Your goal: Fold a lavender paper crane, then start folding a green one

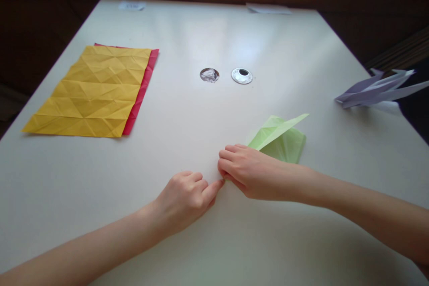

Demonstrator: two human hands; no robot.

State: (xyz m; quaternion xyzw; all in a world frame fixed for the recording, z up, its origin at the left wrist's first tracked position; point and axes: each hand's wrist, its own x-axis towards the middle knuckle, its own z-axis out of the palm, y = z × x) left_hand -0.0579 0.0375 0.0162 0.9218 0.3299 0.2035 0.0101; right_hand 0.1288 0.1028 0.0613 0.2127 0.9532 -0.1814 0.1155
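Note:
A piece of light green folded origami paper (284,145) lies on the white table, with a narrow flap sticking up to the right. My right hand (250,170) is closed over the paper's near left end, fingers curled around it and covering that part. From the left, my left hand (187,199) meets the same end, index finger stretched to the right hand's fingertips and the other fingers curled in. The paper's tip between the two hands is almost wholly hidden.
Yellow creased paper (90,91) lies on a red sheet (142,94) at the left. Folded purple paper (372,89) rests by the right edge. Beyond my hands, the white table (187,120) has an open round hole (209,75) and a metal-rimmed grommet (241,76).

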